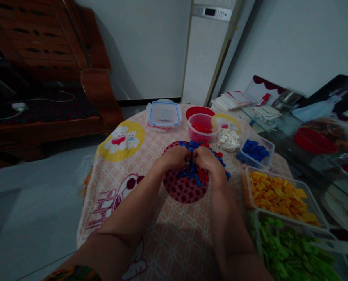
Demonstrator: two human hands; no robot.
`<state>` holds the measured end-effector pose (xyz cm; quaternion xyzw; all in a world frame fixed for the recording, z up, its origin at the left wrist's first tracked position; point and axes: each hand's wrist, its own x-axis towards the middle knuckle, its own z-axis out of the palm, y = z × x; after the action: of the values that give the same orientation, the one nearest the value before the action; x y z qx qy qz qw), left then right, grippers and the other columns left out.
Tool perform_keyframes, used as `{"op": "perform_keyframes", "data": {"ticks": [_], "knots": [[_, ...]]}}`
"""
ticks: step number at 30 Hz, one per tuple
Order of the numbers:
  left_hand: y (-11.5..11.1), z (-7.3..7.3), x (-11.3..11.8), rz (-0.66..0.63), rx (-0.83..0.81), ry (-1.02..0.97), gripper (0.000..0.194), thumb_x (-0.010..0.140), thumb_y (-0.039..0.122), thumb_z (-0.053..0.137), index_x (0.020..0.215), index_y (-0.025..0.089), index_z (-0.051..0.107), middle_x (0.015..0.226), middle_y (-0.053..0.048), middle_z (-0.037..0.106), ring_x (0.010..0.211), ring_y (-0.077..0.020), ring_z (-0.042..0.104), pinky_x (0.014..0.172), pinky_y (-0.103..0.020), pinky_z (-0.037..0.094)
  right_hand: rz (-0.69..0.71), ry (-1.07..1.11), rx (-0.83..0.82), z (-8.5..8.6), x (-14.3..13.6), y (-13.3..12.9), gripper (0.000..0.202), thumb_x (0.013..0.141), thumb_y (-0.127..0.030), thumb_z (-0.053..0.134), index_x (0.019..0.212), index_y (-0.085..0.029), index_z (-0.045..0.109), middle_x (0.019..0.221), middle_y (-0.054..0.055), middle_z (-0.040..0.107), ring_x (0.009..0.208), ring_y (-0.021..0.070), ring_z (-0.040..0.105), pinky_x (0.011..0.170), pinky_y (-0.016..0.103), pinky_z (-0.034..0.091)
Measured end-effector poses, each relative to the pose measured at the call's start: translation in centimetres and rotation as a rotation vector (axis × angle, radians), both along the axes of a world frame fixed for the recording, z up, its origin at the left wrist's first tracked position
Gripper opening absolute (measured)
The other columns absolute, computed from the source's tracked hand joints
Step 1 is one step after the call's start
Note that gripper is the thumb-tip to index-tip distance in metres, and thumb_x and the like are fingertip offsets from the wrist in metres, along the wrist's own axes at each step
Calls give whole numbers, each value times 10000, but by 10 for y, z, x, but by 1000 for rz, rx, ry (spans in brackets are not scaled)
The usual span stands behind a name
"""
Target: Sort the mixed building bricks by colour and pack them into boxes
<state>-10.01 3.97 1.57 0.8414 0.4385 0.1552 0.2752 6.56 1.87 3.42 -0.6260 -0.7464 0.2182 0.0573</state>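
Note:
Both of my hands meet over a loose pile of blue toy bricks [197, 179] and red toy bricks [202, 173]. The pile lies on a round dark-red checked mat [185, 194]. My left hand [176, 157] has its fingers curled in at the pile's left side. Close beside it, my right hand [205, 157] bends its fingers inward too, so the fingertips nearly touch. Whatever sits between the fingers is too dark and small to make out. More blue and red bricks lie behind the hands and to the right of the right hand.
Behind the pile stands a clear tub [203, 134] of red bricks, with white bricks [228, 140] heaped beside it. Boxes of blue bricks [254, 151], yellow bricks [276, 193] and green bricks [293, 249] line the right. Lidded containers [164, 114] sit at the back of the cloth-covered table [174, 234].

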Motion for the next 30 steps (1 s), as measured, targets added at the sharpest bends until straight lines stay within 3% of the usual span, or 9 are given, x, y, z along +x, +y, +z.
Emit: {"op": "perform_keyframes", "data": {"ticks": [4, 8, 12, 17, 20, 26, 28, 30], "knots": [[-2, 5, 0, -23, -45, -115, 132, 620, 123, 750, 708, 218, 776, 661, 5, 705, 631, -161, 609, 644, -254, 426, -81, 259, -132, -1, 12, -2, 198, 765, -66, 609, 635, -200, 672, 370, -38, 513, 329, 116, 469, 416, 220, 361], [-2, 8, 0, 31, -68, -174, 81, 697, 187, 737, 758, 192, 790, 651, 12, 713, 600, -135, 608, 624, -237, 409, -126, 457, -108, 4, 25, -3, 128, 782, -134, 621, 674, -187, 664, 361, -58, 508, 267, 84, 399, 327, 190, 251], [3, 6, -1, 147, -32, -232, 126, 716, 250, 758, 806, 171, 799, 691, -8, 737, 633, -138, 628, 639, -232, 426, -211, 582, -93, 4, 38, -3, 69, 790, -226, 665, 734, -186, 664, 368, -66, 520, 253, 72, 377, 298, 166, 225], [7, 0, -3, 210, -90, -334, 166, 741, 243, 718, 858, 162, 803, 676, -10, 736, 604, -134, 628, 640, -230, 466, -422, 834, 58, -5, 53, 4, 92, 729, -236, 713, 730, -179, 642, 486, -18, 631, 343, 112, 546, 342, 183, 419], [8, -4, -2, 207, -118, -352, 196, 749, 247, 695, 889, 167, 807, 699, -13, 748, 612, -138, 648, 640, -229, 490, -561, 1052, 265, -10, 60, 12, 146, 681, -257, 745, 742, -180, 637, 554, 0, 674, 450, 151, 648, 428, 226, 541], [10, -6, 0, 152, -44, -282, 247, 751, 255, 685, 940, 161, 814, 803, -24, 783, 695, -145, 681, 691, -233, 512, -815, 1337, 760, -17, 77, 25, 276, 610, -239, 749, 851, -156, 644, 655, -8, 688, 602, 177, 714, 567, 285, 631], [9, -6, 0, 142, -42, -279, 249, 758, 245, 681, 948, 155, 814, 821, -30, 788, 715, -148, 687, 707, -235, 513, -827, 1345, 792, -17, 80, 25, 308, 612, -226, 743, 897, -146, 661, 694, -2, 701, 652, 181, 729, 597, 290, 640], [8, -5, 1, 138, -51, -284, 247, 761, 231, 677, 950, 154, 814, 833, -32, 790, 723, -148, 689, 711, -235, 513, -815, 1309, 721, -16, 78, 23, 267, 626, -224, 726, 876, -145, 676, 665, -3, 702, 612, 176, 718, 551, 272, 624]]}}
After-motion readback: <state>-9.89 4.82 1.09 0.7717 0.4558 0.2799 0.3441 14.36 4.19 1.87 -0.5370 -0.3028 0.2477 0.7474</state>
